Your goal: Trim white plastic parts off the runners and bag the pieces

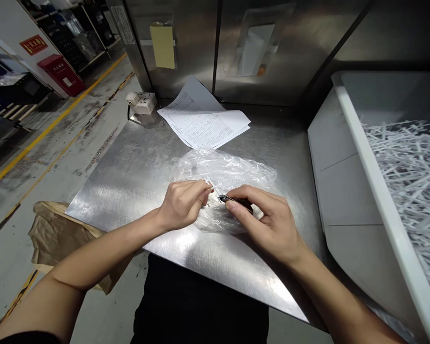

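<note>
My left hand [186,203] pinches a small white plastic piece [209,183] with thin branches, like a moulded sprue. From the right, my right hand [270,217] is closed around small dark-handled cutting pliers [236,202]. The jaws point left and meet, or nearly meet, the white piece; whether they touch it I cannot tell. Beneath both hands a crumpled clear plastic bag [232,167] lies on the metal table [125,167]. Small pale bits show on the bag, partly hidden by my fingers.
A large white bin [351,191] full of thin white plastic pieces [408,172] stands at the right. Printed sheets [204,119] and a power socket [143,102] sit at the table's back. A brown paper bag [57,239] stands below the left edge.
</note>
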Demonstrator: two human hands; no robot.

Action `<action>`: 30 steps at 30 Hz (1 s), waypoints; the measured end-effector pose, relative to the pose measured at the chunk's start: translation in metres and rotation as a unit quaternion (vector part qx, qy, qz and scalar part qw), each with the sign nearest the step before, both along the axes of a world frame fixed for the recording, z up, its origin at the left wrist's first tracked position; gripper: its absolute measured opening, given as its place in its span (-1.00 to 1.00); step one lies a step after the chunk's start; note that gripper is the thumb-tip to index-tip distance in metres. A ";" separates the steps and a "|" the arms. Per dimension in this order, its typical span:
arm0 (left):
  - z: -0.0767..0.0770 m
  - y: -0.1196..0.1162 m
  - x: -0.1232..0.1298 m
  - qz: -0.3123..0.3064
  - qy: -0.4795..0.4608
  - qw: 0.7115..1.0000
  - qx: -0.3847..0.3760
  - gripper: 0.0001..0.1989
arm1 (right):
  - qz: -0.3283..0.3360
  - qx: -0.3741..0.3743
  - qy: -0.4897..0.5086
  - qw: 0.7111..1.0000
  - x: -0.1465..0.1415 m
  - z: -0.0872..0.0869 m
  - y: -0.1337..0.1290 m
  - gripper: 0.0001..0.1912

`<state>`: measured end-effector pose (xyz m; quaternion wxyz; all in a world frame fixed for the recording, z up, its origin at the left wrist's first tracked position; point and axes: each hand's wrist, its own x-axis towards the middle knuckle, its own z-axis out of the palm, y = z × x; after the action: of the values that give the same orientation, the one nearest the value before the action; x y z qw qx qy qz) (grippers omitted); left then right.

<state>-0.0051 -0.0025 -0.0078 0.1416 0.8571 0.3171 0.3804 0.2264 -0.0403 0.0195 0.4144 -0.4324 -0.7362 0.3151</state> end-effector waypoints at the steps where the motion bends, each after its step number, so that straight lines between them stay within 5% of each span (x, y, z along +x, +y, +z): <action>1: 0.000 0.000 0.000 0.000 0.000 1.000 0.003 -0.77 | 0.002 0.005 -0.002 1.000 0.000 0.000 0.000 -0.90; 13: -0.001 -0.001 0.000 0.019 0.027 0.998 0.048 -0.74 | 0.006 0.030 -0.020 0.999 -0.001 -0.004 -0.001 -0.92; 30: 0.001 -0.004 0.001 0.064 0.038 0.996 -0.042 -0.79 | -0.058 -0.166 0.136 0.975 -0.009 -0.013 0.005 -0.71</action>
<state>-0.0037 -0.0066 -0.0067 0.1409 0.8421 0.3922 0.3423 0.2173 -0.0349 0.0067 0.4509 -0.4905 -0.5840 0.4638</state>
